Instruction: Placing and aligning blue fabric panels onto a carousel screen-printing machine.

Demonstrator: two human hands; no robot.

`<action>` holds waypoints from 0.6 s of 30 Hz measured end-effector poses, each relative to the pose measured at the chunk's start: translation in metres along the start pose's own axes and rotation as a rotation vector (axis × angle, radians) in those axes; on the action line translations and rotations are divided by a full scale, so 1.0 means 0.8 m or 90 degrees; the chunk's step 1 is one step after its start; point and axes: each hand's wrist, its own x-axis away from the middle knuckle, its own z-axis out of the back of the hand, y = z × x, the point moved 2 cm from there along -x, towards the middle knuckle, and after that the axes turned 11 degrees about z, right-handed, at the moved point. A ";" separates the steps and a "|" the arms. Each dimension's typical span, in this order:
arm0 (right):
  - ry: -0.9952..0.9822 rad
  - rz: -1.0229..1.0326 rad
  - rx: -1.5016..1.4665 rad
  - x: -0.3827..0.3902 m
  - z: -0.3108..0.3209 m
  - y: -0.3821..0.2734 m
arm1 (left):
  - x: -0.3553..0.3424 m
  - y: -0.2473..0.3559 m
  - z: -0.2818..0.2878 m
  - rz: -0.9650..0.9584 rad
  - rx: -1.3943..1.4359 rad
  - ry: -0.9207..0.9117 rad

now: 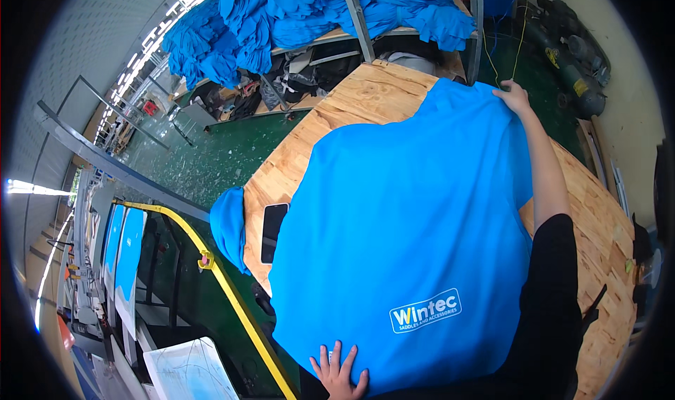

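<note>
A large blue fabric piece (pixel 401 217) with a curved outline lies spread over the wooden table (pixel 365 94), its near part hanging toward my body. A white printed logo patch (pixel 425 311) shows on its near right part. My left hand (pixel 339 377) rests flat on the near left edge, fingers spread. Stretched to the far right corner, my right hand (pixel 515 98) has its thumb and fingers closed at the fabric's edge. Its fingertips are small in view.
A dark-screened phone (pixel 273 233) lies left of the fabric, beside a folded blue cloth (pixel 228 230) overhanging the table edge. Blue fabric heaps (pixel 302 20) fill a rack behind. A yellow rail (pixel 225 287) runs at the left. Dark cylinders (pixel 576 84) stand at far right.
</note>
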 end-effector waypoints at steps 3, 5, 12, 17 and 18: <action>-0.019 0.055 0.027 -0.006 0.016 -0.036 | 0.001 -0.002 -0.002 0.003 0.012 0.015; 0.063 0.080 0.047 -0.005 0.030 -0.057 | 0.001 -0.004 -0.004 0.003 0.010 0.013; 0.344 0.054 0.304 0.037 0.038 -0.077 | 0.001 -0.006 -0.006 0.006 0.026 0.014; 0.317 0.447 0.085 0.103 0.034 -0.102 | -0.002 0.001 -0.004 0.007 0.006 0.078; 0.243 0.521 0.062 0.122 0.030 -0.102 | -0.003 0.002 -0.004 0.029 0.011 0.087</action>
